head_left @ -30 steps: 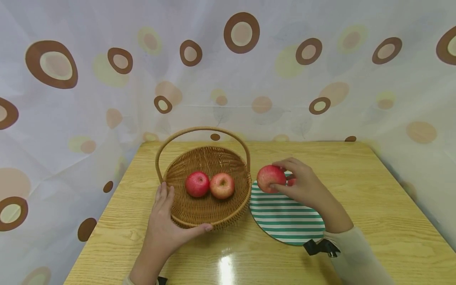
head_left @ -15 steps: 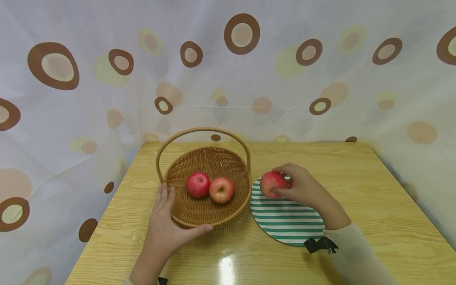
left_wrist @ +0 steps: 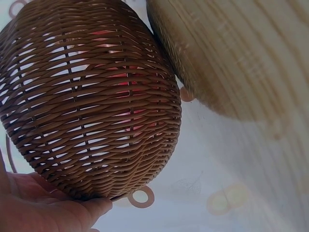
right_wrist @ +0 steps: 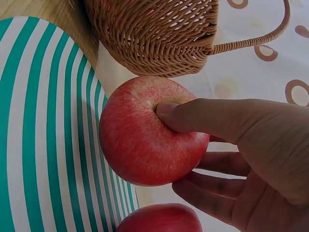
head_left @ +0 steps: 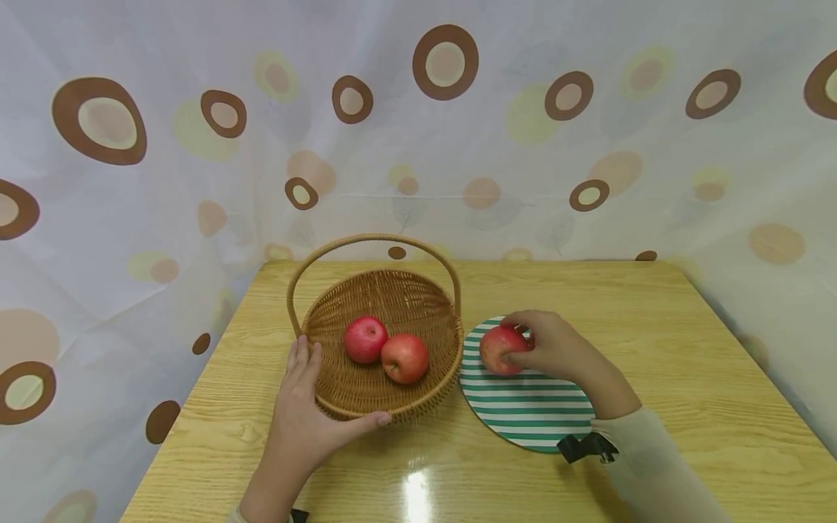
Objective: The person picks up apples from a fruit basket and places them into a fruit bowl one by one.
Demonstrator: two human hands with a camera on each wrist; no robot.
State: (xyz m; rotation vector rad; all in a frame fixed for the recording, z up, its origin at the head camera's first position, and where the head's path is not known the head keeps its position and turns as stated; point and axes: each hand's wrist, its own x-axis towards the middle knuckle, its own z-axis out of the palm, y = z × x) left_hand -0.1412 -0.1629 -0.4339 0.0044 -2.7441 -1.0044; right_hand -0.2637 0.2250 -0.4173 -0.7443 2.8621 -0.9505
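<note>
My right hand (head_left: 549, 345) pinches a red apple (right_wrist: 145, 135) at the left part of a green-and-white striped round mat (head_left: 523, 407); the thumb presses into the hollow of the apple. Another apple (right_wrist: 161, 220) shows beside it in the right wrist view, mostly hidden by my hand in the head view. Left of the mat stands a wicker basket (head_left: 386, 290) with two apples inside, a deep red one (head_left: 365, 340) and a paler one (head_left: 405, 359). With thumb and fingers spread straight, my left hand (head_left: 304, 414) touches the basket's front left rim.
The basket's tall arched handle (head_left: 373, 237) rises over its bowl. A wooden table (head_left: 686, 363) carries everything. Behind and at both sides hangs a pale cloth (head_left: 490, 145) with brown and beige oval prints.
My right hand has lowered the apple toward the mat and slightly right. In the basket, the paler apple has rolled a little toward me. My left hand has stayed in place.
</note>
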